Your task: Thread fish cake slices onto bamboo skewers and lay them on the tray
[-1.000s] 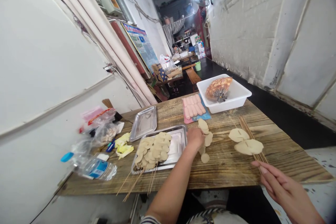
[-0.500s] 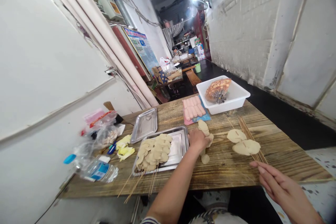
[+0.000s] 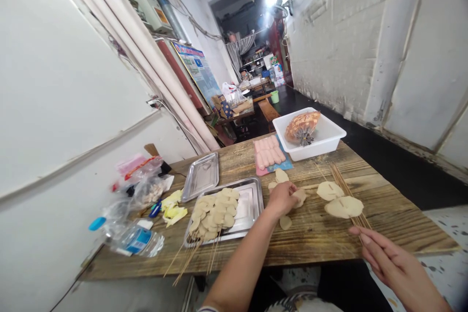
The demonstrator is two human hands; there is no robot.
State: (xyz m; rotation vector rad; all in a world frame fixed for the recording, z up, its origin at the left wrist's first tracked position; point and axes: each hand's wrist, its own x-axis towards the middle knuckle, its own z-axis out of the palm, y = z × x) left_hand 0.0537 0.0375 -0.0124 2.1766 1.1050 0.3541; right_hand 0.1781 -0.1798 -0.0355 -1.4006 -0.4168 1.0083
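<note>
My left hand (image 3: 281,200) is closed at the fingertips on a thin pale slice, apparently a potato slice (image 3: 300,198), just above the wooden table. Other loose slices (image 3: 281,176) lie behind and in front of that hand. My right hand (image 3: 387,256) pinches the near end of a thin wooden skewer, partly hidden by the fingers. Two threaded slices (image 3: 343,206) sit along this skewer, over a bundle of bare skewers (image 3: 338,178). Left of my left hand, a metal tray (image 3: 250,200) bears overlapping skewered slices (image 3: 215,212), their sticks jutting over the table's near edge.
A second metal tray (image 3: 201,178) lies behind the first. Pink sausages (image 3: 269,152) in a pack lie beside a white plastic tub (image 3: 325,147) holding a bagged bundle. At the left are a water bottle (image 3: 141,240), crumpled yellow wrappers (image 3: 173,207) and plastic bags (image 3: 148,190).
My left hand has shifted right and taken a slice from the loose ones, lifting it slightly toward the skewer. My right hand and its skewer have barely moved.
</note>
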